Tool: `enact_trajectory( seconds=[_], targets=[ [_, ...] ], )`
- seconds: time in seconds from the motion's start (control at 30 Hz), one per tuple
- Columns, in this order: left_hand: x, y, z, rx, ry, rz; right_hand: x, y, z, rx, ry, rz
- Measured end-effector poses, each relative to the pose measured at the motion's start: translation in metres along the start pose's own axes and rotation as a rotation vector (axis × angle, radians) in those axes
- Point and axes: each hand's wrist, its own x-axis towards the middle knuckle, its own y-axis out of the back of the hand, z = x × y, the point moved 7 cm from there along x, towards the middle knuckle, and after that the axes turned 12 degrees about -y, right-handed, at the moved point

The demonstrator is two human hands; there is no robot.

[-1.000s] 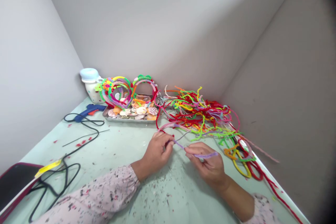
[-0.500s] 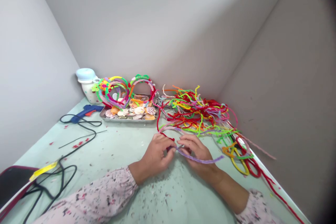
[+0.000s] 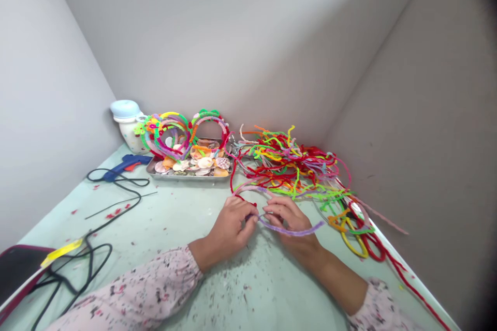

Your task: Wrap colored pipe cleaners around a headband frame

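My left hand [image 3: 233, 223] is closed, with the thumb and forefinger pinching a purple pipe cleaner [image 3: 301, 231]. The pipe cleaner's free end curves to the right, in front of my right hand [image 3: 291, 220]. Above my fingertips arches a headband [image 3: 248, 185], wrapped in pink and light purple fuzz; its lower ends run in among both hands. The bent fingers of my right hand close around the band's right side, though the exact grip is partly hidden. A red pipe cleaner [image 3: 232, 178] trails down behind my left hand.
A pile of coloured pipe cleaners [image 3: 287, 158] spreads along the back right. Finished-looking headbands [image 3: 171, 137] stand on a metal tray [image 3: 190, 178] of shells. A blue glue gun [image 3: 124, 165], its black cord [image 3: 91, 258] and a white jar [image 3: 130, 129] are at left.
The purple pipe cleaner's free end has shifted slightly left and up, closer to my right hand. Both hands stay nearly in place, with the view shifting slightly.
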Motion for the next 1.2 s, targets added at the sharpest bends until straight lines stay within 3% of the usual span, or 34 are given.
enact_trajectory(
  seconds=[0.73,1.2],
  targets=[
    [-0.0006,-0.0098,-0.003,0.022,0.032,-0.122,-0.0031,-0.0099,0.0074,-0.027,0.041,-0.133],
    [0.0003,-0.0039,-0.0016,0.058,0.033,-0.039,-0.0013,-0.0067,0.0081,-0.03,0.026,-0.053]
  ],
)
